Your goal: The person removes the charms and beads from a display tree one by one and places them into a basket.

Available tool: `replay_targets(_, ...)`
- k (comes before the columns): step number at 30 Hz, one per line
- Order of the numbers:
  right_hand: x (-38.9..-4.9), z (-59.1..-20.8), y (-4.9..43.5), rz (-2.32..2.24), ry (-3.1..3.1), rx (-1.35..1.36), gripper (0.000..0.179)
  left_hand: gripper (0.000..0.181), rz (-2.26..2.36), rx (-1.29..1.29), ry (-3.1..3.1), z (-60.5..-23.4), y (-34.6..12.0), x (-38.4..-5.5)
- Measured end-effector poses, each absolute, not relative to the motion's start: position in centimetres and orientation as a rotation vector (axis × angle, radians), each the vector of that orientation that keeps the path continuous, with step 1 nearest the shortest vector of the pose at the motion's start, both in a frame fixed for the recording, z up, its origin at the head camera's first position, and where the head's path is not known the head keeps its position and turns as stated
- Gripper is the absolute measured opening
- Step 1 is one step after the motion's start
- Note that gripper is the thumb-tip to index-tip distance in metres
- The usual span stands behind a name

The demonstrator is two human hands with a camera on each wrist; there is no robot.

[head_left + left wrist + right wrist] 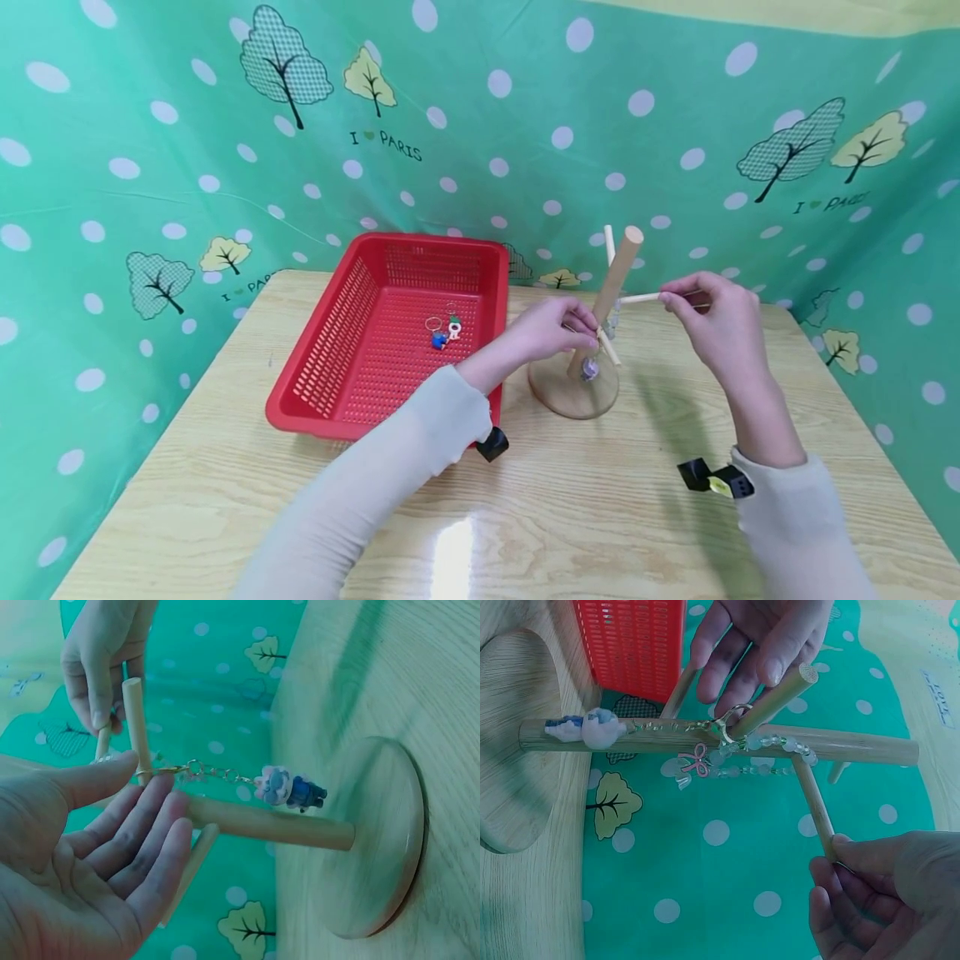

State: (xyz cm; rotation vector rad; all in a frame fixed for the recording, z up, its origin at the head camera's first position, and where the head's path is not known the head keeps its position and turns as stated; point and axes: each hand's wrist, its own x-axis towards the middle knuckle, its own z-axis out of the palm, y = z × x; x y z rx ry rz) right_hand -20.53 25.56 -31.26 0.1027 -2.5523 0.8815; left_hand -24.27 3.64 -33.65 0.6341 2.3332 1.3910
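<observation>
A wooden peg stand (618, 271) has a round base and several side pegs. My right hand (716, 329) pinches the end of one peg (814, 802) between thumb and fingers. Near the post, a clear beaded strap (769, 742) with a pink bow hangs on that same peg. A keychain with a small figurine (292, 787) hangs by its gold ring (724, 727) from the front peg (135, 712). My left hand (558, 325) is at this front peg, fingers loosely extended and fingertips right by the ring, thumb apart from them.
Left of the stand, a red perforated basket (337, 333) rests on the wooden table (570, 500). In it lie a blue figure keychain (438, 340) and a white one with a green top (454, 327). Behind hangs a green dotted cloth (450, 125).
</observation>
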Motion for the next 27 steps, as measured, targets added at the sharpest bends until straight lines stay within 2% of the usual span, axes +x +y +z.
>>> replay_targets(19,-20.30,-31.39,25.80,0.873,-2.557,0.090,0.022,0.014,1.417,0.556,2.439,-33.92,4.68,-23.80)
replay_targets(27,-20.39,-31.35,25.44,0.833,-2.554,0.092,0.020,0.009,1.408,0.618,2.448,-33.91,4.29,-23.74)
